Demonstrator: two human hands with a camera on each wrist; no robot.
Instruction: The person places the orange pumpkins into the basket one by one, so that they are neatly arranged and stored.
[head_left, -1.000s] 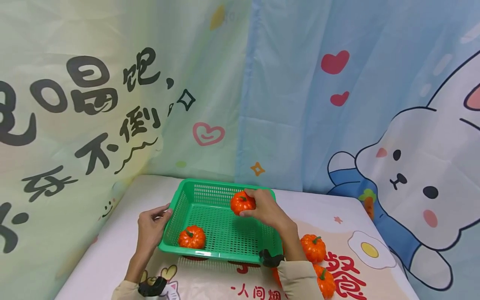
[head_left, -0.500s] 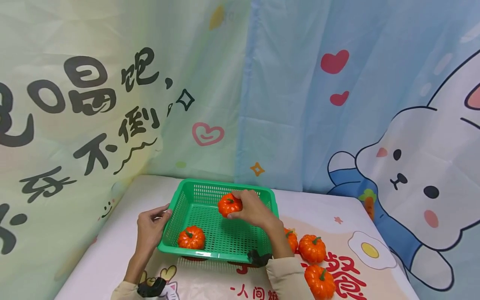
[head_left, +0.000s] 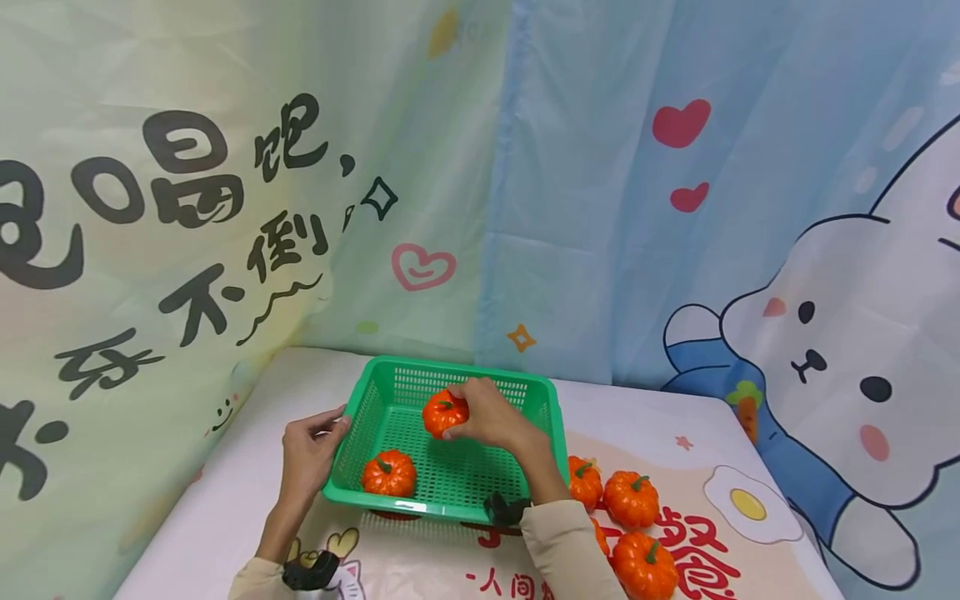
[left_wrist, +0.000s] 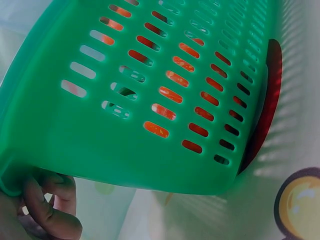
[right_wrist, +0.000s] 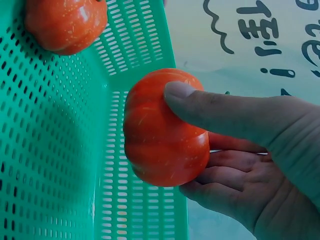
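Backdrop: a pale green and blue curtain (head_left: pixel 442 333), printed with hearts, dark lettering and a white rabbit (head_left: pixel 840 358), hangs behind a white table (head_left: pixel 615 408) with printed patterns.
Held pumpkin: a small, glossy orange pumpkin (head_left: pixel 439 415) with a green stem, held over the floor of the green basket, towards its back.
Right hand: this hand (head_left: pixel 486 414) reaches over the basket, thumb on one side of the pumpkin and fingers on the other, clamped on it.
Green basket: a shallow, rectangular basket (head_left: pixel 461 479) with slotted walls (the left wrist view shows orange through the slots).
Second pumpkin: another pumpkin (head_left: pixel 389 474) rests inside the basket, at its front left corner.
Left hand: this hand (head_left: pixel 308 446) is at the basket's left rim, fingers curled round the edge.
Other pumpkins: a cluster of pumpkins (head_left: pixel 632 500) sits right of the basket, one partly hidden by a beige sleeve (head_left: pixel 570 550).
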